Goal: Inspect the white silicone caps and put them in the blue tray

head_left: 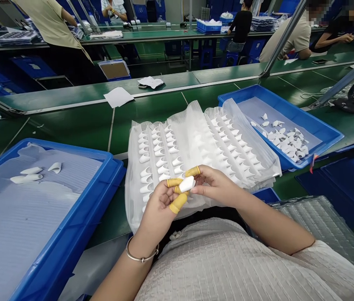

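Note:
A small white curved plastic shell (187, 184) is held between my two hands, above the near edge of a packing sheet. My left hand (162, 198), with yellow finger cots on several fingers, pinches it from the left. From the right, my right hand (211, 184) also grips it, a yellow cot on its index finger. Beneath and beyond them lies the translucent packing sheet (180, 117), holding rows of similar white shells (161, 147). Part of the sheet's near rows is hidden by my hands.
At right, a blue tray (324, 125) holds a pile of loose white shells (290, 144). Stacked blue trays (101, 167) at left hold a few shells on translucent sheets. White paper (118, 97) lies on the green bench (79, 129). Metal posts (285, 37) slant upward; several people work beyond.

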`<state>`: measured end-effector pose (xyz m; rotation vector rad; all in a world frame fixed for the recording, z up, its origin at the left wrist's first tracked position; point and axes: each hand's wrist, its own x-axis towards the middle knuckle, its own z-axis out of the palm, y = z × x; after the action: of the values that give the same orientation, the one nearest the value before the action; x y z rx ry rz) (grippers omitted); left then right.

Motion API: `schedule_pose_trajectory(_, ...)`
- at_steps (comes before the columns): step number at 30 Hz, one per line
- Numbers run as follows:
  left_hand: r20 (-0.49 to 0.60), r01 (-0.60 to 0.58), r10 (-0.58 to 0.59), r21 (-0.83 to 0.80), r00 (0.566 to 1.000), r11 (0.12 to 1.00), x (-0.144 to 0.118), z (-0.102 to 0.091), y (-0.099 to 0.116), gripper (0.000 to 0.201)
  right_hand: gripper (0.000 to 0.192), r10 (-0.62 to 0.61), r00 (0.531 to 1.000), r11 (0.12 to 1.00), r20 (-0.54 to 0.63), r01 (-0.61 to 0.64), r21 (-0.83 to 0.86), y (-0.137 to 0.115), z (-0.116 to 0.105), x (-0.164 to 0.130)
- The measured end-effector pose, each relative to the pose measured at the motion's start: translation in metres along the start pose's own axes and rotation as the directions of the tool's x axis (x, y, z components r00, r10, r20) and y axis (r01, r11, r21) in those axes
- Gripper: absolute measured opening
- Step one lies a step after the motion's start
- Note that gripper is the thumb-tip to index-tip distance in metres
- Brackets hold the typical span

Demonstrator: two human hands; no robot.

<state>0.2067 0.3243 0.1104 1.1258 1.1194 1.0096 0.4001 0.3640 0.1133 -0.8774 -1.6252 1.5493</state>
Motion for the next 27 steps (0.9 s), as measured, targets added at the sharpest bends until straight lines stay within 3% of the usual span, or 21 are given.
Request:
schedule_pose_trajectory(3,-0.047,0.001,0.003,0.099,0.999,0.995,0.0,-0.001,0.0,0.03,0.029,-0.019,1.0,0.995,0.024,0.021,-0.099,-0.001,-0.001,-0.002)
schedule_pose_trajectory(6,-0.09,-0.075,0.102,0.259,0.991,0.963,-0.001,-0.003,-0.005,0.026,0.045,0.017,0.999,0.996,0.042,-0.014,-0.088,0.0,-0.002,-0.003)
schedule_pose_trajectory(9,-0.093,-0.141,0.208,0.473,0.974,0.87,-0.002,-0.004,-0.007,0.023,0.051,0.067,0.998,0.992,0.003,-0.067,-0.108,0.0,0.0,-0.003)
schedule_pose_trajectory(12,-0.048,-0.195,0.284,0.617,0.958,0.762,-0.002,-0.002,-0.004,0.02,0.037,0.074,0.995,0.965,-0.063,-0.088,-0.247,-0.004,0.007,-0.003)
schedule_pose_trajectory(15,-0.002,-0.232,0.301,0.633,0.954,0.739,-0.003,0.0,-0.002,0.021,0.034,0.057,0.995,0.942,-0.081,-0.081,-0.327,-0.009,0.013,-0.002)
schedule_pose_trajectory(21,-0.009,-0.188,0.234,0.561,0.972,0.806,-0.006,-0.002,-0.004,0.02,0.052,0.243,0.965,0.97,-0.098,-0.241,0.031,-0.001,0.003,0.007)
schedule_pose_trajectory(24,-0.036,-0.178,0.233,0.537,0.972,0.824,-0.007,-0.002,-0.003,0.02,0.052,0.188,0.981,0.982,-0.048,-0.187,0.02,0.002,-0.006,0.007)
schedule_pose_trajectory(27,-0.059,-0.142,0.197,0.501,0.979,0.854,-0.006,-0.002,-0.004,0.02,0.038,0.113,0.993,0.992,0.04,-0.11,-0.061,-0.001,-0.011,0.003)
